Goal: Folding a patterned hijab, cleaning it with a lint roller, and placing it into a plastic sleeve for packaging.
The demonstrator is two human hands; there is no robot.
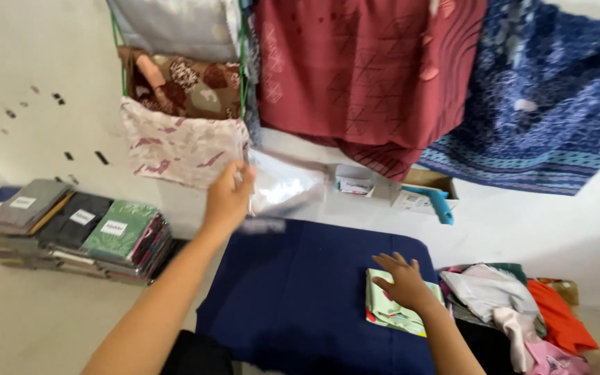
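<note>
My left hand is raised above the far left edge of a dark blue cloth and grips a clear plastic bag, which is blurred from motion. My right hand lies flat with fingers spread on a folded pale green patterned fabric at the right side of the blue cloth. The plastic bag hangs in the air to the right of my left hand.
Stacks of packaged folded fabrics sit on the floor at left. A loose pile of cloths, white, orange and pink, lies at right. Patterned fabrics hang on the wall: maroon, blue, pink-white. Small boxes stand by the wall.
</note>
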